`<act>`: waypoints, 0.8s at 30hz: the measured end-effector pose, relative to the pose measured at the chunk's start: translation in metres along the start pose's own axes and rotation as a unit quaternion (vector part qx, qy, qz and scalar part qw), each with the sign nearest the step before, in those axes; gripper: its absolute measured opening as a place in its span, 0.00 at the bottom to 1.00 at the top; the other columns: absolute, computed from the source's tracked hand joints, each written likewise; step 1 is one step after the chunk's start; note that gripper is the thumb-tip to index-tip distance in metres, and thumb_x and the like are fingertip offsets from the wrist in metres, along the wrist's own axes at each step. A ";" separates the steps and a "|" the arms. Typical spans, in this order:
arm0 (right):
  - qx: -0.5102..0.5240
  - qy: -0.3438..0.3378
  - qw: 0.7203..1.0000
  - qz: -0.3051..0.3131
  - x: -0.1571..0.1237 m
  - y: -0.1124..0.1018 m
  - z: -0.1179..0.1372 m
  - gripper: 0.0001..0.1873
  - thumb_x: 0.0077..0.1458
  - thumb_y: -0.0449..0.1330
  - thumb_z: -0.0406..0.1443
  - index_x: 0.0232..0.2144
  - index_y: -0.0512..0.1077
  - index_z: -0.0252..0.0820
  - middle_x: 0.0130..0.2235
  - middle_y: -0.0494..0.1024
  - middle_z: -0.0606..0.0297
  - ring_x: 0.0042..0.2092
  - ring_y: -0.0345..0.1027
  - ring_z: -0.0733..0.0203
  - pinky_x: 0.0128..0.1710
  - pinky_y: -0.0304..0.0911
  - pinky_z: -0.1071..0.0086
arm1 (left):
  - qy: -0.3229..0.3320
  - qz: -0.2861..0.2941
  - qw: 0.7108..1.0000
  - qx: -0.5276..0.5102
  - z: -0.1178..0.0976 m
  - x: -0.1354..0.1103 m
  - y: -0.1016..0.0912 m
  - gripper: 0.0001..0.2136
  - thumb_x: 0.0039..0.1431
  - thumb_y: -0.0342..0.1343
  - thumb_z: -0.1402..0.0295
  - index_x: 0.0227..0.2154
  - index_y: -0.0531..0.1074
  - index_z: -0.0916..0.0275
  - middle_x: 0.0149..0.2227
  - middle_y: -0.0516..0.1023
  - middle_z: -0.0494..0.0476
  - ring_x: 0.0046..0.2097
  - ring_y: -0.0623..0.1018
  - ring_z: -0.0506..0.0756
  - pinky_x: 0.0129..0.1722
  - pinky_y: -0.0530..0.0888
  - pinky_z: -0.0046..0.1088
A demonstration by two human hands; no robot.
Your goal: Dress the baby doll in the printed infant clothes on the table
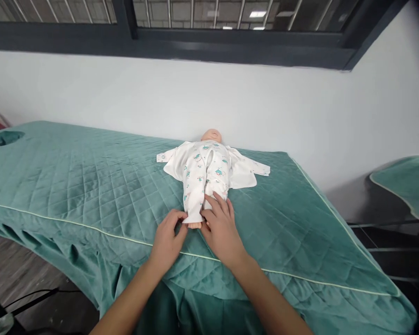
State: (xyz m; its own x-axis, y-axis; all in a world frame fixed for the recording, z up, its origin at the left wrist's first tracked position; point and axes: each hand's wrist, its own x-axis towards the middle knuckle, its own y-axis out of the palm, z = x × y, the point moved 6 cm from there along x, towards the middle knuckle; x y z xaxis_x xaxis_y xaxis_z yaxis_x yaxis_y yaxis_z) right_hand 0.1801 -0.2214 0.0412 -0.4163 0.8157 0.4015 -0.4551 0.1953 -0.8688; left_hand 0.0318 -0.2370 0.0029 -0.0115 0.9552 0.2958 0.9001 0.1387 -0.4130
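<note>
A baby doll (211, 135) lies on its back on the green bed, head toward the wall and feet toward me. White printed baby pants (195, 179) cover its legs and torso. Under it a white baby shirt (242, 172) is spread, both sleeves stretched out sideways. My left hand (169, 235) pinches the left edge of the near leg cuff. With thumb and fingers my right hand (221, 225) grips the same cuff's right edge, its other fingers resting over the second pant leg. Bare doll toes (194, 225) poke out below the cuff.
The bed wears a quilted green cover (91, 186) with pale piping and a face hole (3, 138) at the far left. Behind it stands a white wall (125, 93) under a dark window frame (230, 51). A green-topped stool (405, 181) is at the right.
</note>
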 end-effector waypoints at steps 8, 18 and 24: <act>0.084 -0.043 0.995 -0.024 -0.022 -0.018 0.015 0.05 0.63 0.57 0.34 0.41 0.71 0.44 0.62 0.69 0.56 0.67 0.53 0.46 0.66 0.50 0.42 | -0.042 -0.096 0.994 0.035 0.008 -0.027 -0.022 0.09 0.61 0.50 0.74 0.42 0.69 0.59 0.44 0.74 0.56 0.47 0.74 0.56 0.47 0.71 0.36; 0.112 0.161 0.980 -0.023 -0.035 0.006 -0.065 0.15 0.57 0.60 0.37 0.47 0.67 0.41 0.46 0.75 0.56 0.49 0.68 0.48 0.48 0.65 0.54 | 0.189 0.072 0.946 0.254 -0.053 0.024 0.026 0.13 0.67 0.48 0.71 0.52 0.68 0.59 0.52 0.75 0.60 0.54 0.72 0.59 0.52 0.68 0.43; 0.110 0.146 0.983 -0.001 -0.020 0.006 -0.060 0.05 0.59 0.54 0.31 0.38 0.69 0.42 0.38 0.75 0.62 0.42 0.68 0.54 0.41 0.62 0.62 | 0.208 0.120 0.892 0.383 -0.049 0.038 0.044 0.08 0.63 0.51 0.75 0.43 0.71 0.61 0.45 0.78 0.59 0.51 0.73 0.61 0.46 0.65 0.45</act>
State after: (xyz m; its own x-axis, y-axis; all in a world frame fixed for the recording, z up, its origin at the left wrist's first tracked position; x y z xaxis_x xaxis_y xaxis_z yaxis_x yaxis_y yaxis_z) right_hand 0.2323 -0.2040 0.0103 -0.1861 0.9436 0.2737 -0.6283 0.0999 -0.7716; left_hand 0.0924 -0.2073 0.0386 0.4482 0.8234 0.3479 0.2908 0.2337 -0.9278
